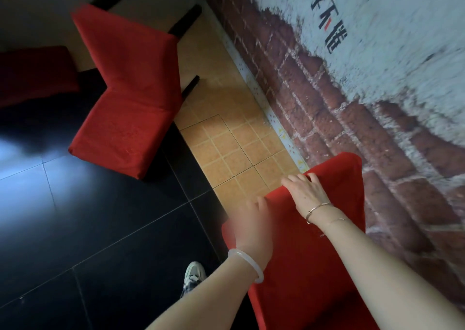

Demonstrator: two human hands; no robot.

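We see black Chinese characters (327,20) with red strokes painted on the white plaster patch (392,53) of the brick wall (314,98). We read only 不 with confidence.

Floor (141,229), seen from above. Two surfaces meet along a straight seam: glossy black tiles (75,254) with thin pale joints on the left, and a strip of small tan tiles (226,153) running along the foot of the brick-patterned wall (327,118). A pale reflection (15,153) lies on the black tiles at the left edge. A red-covered chair (125,98) stands across the seam, its black legs (191,85) over the tan strip. A second red seat (32,75) sits at far left, its footing lost in shadow. One pale sneaker (192,277) rests on the black tiles, just beside the near chair (314,266), whose legs are hidden.
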